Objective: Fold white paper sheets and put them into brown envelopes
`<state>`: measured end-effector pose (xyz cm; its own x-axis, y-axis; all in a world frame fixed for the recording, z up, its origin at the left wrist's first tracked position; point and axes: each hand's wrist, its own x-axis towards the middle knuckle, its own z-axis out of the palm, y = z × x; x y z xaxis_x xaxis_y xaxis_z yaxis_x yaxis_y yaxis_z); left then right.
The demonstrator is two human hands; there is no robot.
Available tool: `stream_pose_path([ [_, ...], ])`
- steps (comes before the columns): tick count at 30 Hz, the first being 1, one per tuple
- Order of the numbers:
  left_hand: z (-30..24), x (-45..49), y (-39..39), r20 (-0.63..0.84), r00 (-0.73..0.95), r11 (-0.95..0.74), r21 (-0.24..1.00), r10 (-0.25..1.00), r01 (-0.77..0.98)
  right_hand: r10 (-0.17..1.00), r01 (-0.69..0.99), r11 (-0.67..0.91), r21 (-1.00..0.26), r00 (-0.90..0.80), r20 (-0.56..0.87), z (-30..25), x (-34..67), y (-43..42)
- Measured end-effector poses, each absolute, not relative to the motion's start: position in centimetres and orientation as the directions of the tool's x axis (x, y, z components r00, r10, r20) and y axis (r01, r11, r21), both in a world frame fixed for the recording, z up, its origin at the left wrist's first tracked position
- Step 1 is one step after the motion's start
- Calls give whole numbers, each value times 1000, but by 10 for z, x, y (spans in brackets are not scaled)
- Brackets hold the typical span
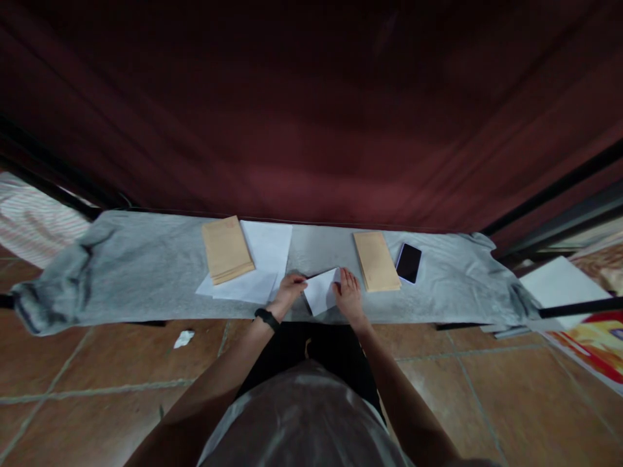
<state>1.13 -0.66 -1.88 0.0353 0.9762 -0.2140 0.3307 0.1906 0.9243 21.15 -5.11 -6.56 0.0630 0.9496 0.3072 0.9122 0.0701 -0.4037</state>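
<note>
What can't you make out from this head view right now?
- Head view: the right hand covers the right edge of the white sheet.
- Head view: the left hand is too small to tell whether it pinches the sheet.
- Head view: the left envelope stack is too small to count.
- Head view: the grey cloth hides whatever is beneath it.

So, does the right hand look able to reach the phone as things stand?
Probably yes: the phone lies uncovered just past the low envelope stack, and the right hand rests on the white paper beside that stack.
</note>
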Motion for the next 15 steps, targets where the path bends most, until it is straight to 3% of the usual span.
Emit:
stream_pose_path([
  [5, -12, 6, -11, -165, 95, 136, 957, 982, 258, 954, 754, 32, -656, 173, 246, -63, 212, -43],
  [8, -6, -7, -6, -134, 120, 102, 965, 984, 244, 977, 498, -27, -867, 195, 82, -61, 221, -36],
  [11, 4, -45, 10, -93, 86, 65, 956, 992, 288, 985, 320, -91, -943, 169, -37, -60, 231, -32],
  [14, 14, -106, 27, 160, -217, 28, 743, 963, 669, 967, 316, -125, -941, 252, -44, -61, 236, -34],
  [15, 16, -128, 31, 190, -267, 59, 703, 945, 709, 959, 318, -137, -938, 281, -45, -61, 236, -36],
])
